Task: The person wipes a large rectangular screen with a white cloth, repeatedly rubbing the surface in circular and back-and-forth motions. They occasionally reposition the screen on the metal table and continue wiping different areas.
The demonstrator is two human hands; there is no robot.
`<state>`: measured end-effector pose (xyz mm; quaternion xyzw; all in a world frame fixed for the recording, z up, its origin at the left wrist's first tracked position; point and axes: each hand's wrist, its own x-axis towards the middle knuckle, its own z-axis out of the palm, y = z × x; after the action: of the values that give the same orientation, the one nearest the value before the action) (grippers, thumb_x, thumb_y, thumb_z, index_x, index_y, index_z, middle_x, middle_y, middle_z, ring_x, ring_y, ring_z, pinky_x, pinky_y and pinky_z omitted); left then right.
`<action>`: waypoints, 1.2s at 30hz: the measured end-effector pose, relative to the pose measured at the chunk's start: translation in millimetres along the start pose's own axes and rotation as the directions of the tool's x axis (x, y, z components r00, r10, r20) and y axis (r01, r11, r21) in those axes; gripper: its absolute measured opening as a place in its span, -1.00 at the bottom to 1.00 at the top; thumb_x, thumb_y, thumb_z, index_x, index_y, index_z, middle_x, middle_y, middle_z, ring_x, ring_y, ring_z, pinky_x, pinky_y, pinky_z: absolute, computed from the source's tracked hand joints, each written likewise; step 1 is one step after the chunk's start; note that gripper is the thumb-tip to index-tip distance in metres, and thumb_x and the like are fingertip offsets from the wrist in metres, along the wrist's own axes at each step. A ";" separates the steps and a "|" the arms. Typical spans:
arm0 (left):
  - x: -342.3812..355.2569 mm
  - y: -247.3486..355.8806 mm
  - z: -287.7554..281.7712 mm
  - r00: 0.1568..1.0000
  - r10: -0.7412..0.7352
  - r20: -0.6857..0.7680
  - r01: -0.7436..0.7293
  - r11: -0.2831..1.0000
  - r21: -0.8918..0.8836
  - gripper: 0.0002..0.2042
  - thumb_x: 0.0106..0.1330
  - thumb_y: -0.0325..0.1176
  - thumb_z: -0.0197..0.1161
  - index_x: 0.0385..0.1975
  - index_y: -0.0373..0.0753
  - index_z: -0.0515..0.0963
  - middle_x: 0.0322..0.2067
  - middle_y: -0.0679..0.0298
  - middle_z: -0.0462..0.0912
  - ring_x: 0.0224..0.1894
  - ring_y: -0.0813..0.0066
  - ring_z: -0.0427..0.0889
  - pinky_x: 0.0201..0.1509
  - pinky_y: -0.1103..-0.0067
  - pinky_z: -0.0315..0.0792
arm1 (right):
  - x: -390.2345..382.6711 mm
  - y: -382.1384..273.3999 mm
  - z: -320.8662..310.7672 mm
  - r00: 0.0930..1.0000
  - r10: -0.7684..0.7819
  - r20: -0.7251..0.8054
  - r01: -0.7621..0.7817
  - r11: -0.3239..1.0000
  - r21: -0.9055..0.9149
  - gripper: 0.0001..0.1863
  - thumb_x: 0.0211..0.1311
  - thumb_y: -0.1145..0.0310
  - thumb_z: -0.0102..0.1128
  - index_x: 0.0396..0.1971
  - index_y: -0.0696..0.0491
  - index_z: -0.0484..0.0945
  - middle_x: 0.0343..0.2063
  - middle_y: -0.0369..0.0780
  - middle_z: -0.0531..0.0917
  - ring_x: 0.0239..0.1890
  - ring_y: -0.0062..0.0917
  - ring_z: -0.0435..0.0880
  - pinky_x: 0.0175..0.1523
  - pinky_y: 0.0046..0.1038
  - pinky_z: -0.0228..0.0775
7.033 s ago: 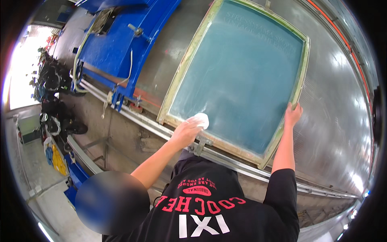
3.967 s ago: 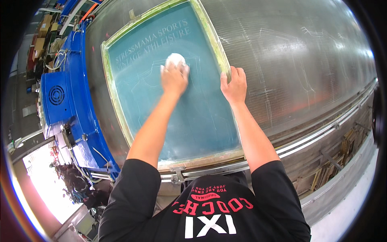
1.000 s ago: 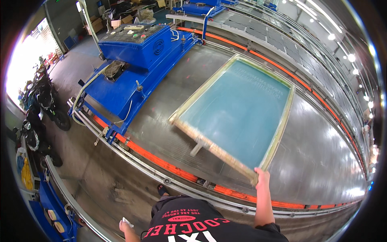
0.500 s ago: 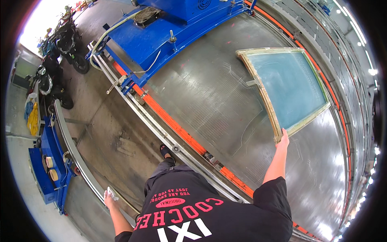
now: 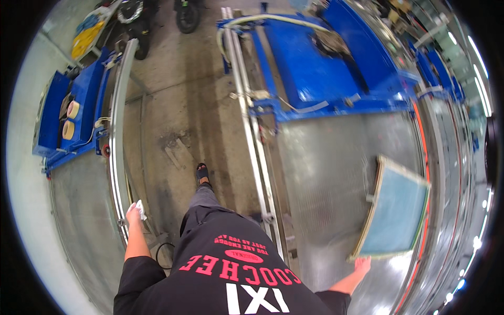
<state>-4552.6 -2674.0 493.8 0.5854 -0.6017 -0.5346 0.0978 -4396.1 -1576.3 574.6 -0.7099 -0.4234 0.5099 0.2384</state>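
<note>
Gripping the framed blue-green screen (image 5: pixel 396 210) by its near left corner, the right hand (image 5: pixel 361 265) has its fingers folded around the edge; the screen is over the right part of the right-hand metal table (image 5: pixel 320 184), just beside an orange rail (image 5: pixel 424 144), though whether any of it rests on the surface I cannot tell; a small bracket (image 5: pixel 370 198) juts from its left side; the left hand (image 5: pixel 133 213), well apart, is closed around a crumpled white cloth (image 5: pixel 141 211) near the silver rail (image 5: pixel 118 147) on the left; a blue machine (image 5: pixel 304 63) spans the far part of the right-hand metal table; at far left, a second blue unit (image 5: pixel 86 86) holds two pale rolls (image 5: pixel 72 109); between them, a sandalled foot (image 5: pixel 201 172) is on the concrete floor (image 5: pixel 173 105).
</note>
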 end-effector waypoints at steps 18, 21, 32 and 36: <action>180.8 384.0 458.6 0.652 0.072 0.755 0.019 0.994 -0.111 -0.33 0.38 -0.46 0.21 0.51 -0.19 0.17 0.13 0.12 0.56 -0.11 0.34 0.70 -0.35 0.38 0.66 | -722.2 -11.8 601.3 0.163 -0.143 0.976 0.642 0.766 0.005 -0.72 0.42 0.40 0.26 0.00 0.24 0.63 -0.30 -0.20 0.77 -0.26 -0.57 0.76 -0.11 -0.53 0.59; 213.8 443.3 493.1 0.707 0.164 0.688 -0.143 0.986 -0.088 -0.30 0.41 -0.45 0.19 0.54 -0.20 0.09 0.05 0.12 0.60 -0.35 0.45 0.67 -0.49 0.53 0.58 | -750.9 33.2 684.1 0.178 -0.048 0.983 0.691 0.718 -0.090 -0.74 0.40 0.40 0.28 -0.03 0.23 0.66 -0.29 -0.20 0.78 -0.26 -0.56 0.77 -0.11 -0.51 0.60; 389.0 556.6 420.8 0.937 0.114 0.330 0.012 0.934 -0.357 -0.46 0.34 -0.41 0.24 0.34 -0.09 0.35 0.00 0.19 0.65 -0.07 0.22 0.72 -0.28 0.26 0.63 | -1005.4 -41.6 1096.8 -0.372 -0.031 0.928 0.317 0.935 0.159 -0.68 0.48 0.34 0.25 0.06 0.24 0.59 -0.15 -0.28 0.70 -0.16 -0.67 0.65 -0.02 -0.55 0.56; 425.4 606.1 460.7 0.980 0.092 0.177 0.014 0.853 -0.522 -0.54 0.35 -0.32 0.28 0.26 -0.11 0.43 -0.10 0.29 0.67 -0.16 0.33 0.74 -0.36 0.34 0.62 | -1092.5 -120.6 1187.5 -0.571 -0.128 0.811 0.241 0.918 0.315 -0.71 0.47 0.35 0.26 0.04 0.22 0.60 -0.18 -0.31 0.68 -0.13 -0.69 0.64 0.02 -0.55 0.55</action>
<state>-5384.4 -2930.1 548.4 0.4692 -0.4531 -0.7301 0.2036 -5671.4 -2545.6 802.8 0.1894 -0.5601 0.7869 -0.1769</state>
